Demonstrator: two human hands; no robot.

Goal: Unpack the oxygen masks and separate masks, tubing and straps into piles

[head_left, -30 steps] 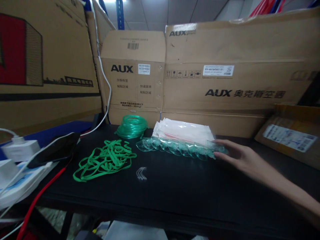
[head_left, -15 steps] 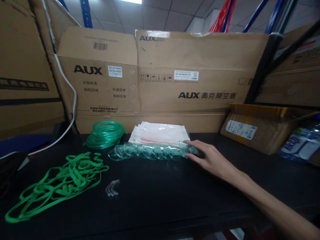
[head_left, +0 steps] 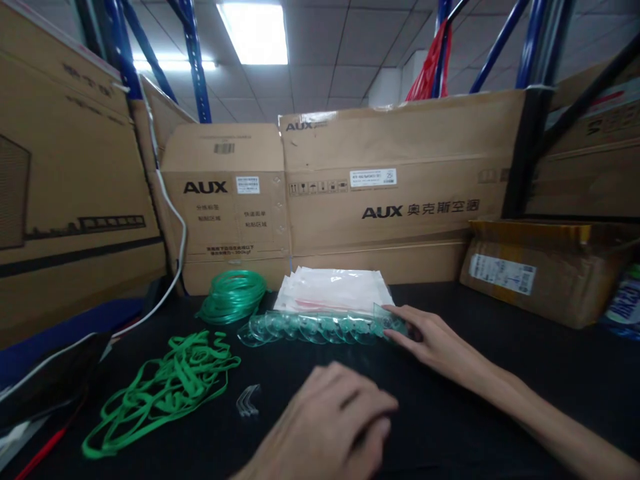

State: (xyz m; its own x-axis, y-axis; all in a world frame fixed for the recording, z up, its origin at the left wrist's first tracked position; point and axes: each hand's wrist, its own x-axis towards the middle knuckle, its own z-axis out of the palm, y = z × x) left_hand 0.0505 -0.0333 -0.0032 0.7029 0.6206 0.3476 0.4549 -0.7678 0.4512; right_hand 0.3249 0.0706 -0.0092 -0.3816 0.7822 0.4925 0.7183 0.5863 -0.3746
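A row of overlapping translucent green plastic oxygen masks (head_left: 313, 328) lies across the middle of the black table. At its right end, my right hand (head_left: 425, 333) has thumb and fingers closed around the last mask (head_left: 381, 320). My left hand (head_left: 330, 417) is low in the centre, nearer to me than the masks. Its fingers are loosely bent, with a gap between thumb and forefinger, and nothing shows in it. Left of that hand lie several small clear bent pieces (head_left: 248, 401). Green elastic straps (head_left: 180, 383) form a tangled heap further left.
Behind the masks are white flat packets (head_left: 335, 287) and a coil of green tubing (head_left: 235, 297). Cardboard panels (head_left: 410, 167) wall off the back. On the right stand an opened carton (head_left: 540, 280) and a bottle (head_left: 625, 300). A white cable (head_left: 180, 220) hangs at left.
My left hand has come into view from the bottom edge. The camera view has tilted up and turned somewhat left. My right hand stays at the masks' right end.
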